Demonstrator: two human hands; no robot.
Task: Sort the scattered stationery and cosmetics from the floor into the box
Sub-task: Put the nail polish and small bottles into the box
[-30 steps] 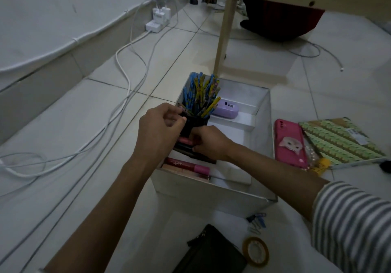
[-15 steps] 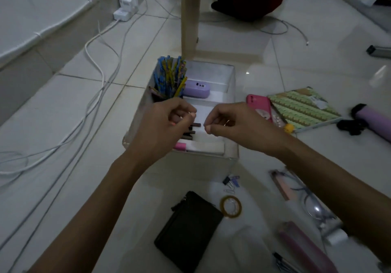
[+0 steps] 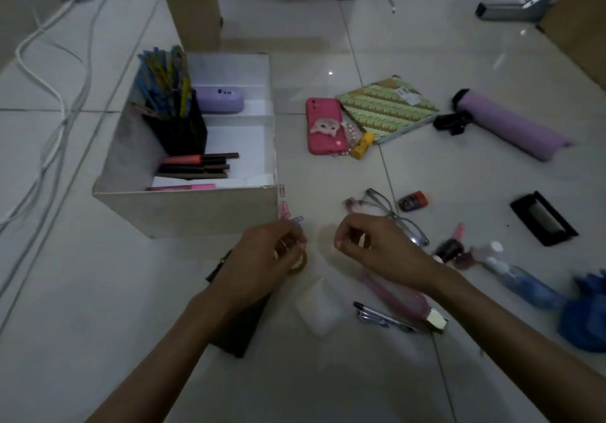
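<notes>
The white box (image 3: 183,209) stands on the tiled floor at left. It holds a black pen cup (image 3: 180,131) full of blue and yellow pens, a purple case (image 3: 219,99), a stack of pencils (image 3: 196,167) and a pink stick (image 3: 183,187). In front of the box's right corner, my left hand (image 3: 265,258) hovers with its fingers curled over a yellow tape ring (image 3: 300,265), just below some paper clips (image 3: 288,213). A grip on the ring is not clear. My right hand (image 3: 370,245) hangs beside it, loosely curled and empty, next to the eyeglasses (image 3: 393,213).
Scattered to the right lie a pink phone case (image 3: 324,127), green notebook (image 3: 387,108), purple roll (image 3: 505,124), nail polish bottles (image 3: 449,245), spray bottle (image 3: 511,272), pen (image 3: 383,317), pink tube (image 3: 393,294) and black holder (image 3: 544,219). A black wallet (image 3: 239,334) lies under my left forearm. Behind stand a table leg (image 3: 193,3) and cables (image 3: 49,95).
Both hands have left the box and come down to the floor in front of it. The pencils now lie in the box. The view has tilted down and right.
</notes>
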